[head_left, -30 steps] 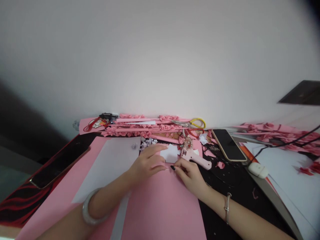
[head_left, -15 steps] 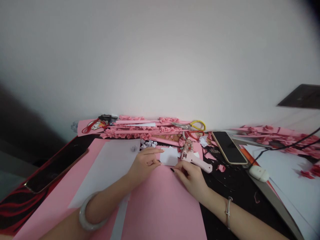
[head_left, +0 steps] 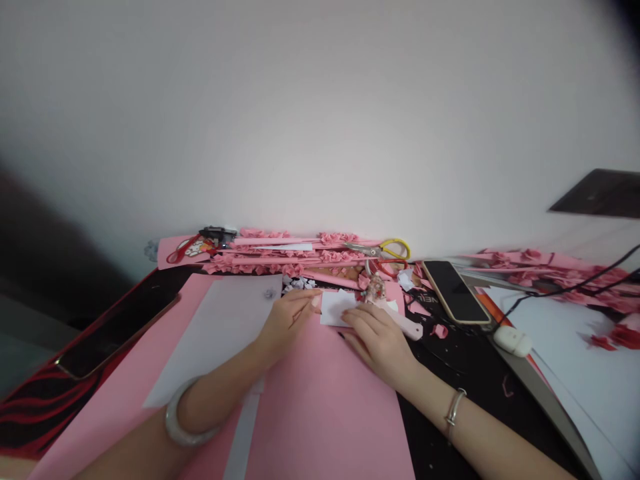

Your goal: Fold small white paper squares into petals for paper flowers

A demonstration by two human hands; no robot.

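A small white piece of paper lies at the far end of a large pink sheet. My left hand is at the paper's left edge, thumb and fingertips drawn together; whatever may be between them is too small to make out. My right hand rests its extended fingers on the right part of the white paper, its thumb lower and apart from them. Just beyond that hand lies a pale pink glue gun, partly hidden by it. A translucent white sheet lies left of my left hand.
Pink paper flower stems lie along the wall with yellow-handled scissors. At right are a phone, a white earbud case, cables and white sheets. Another dark phone lies at left.
My right hand has moved up, its fingers spreading onto the white paper. My left hand's thumb and fingers, previously apart, have come together at the paper's left edge.
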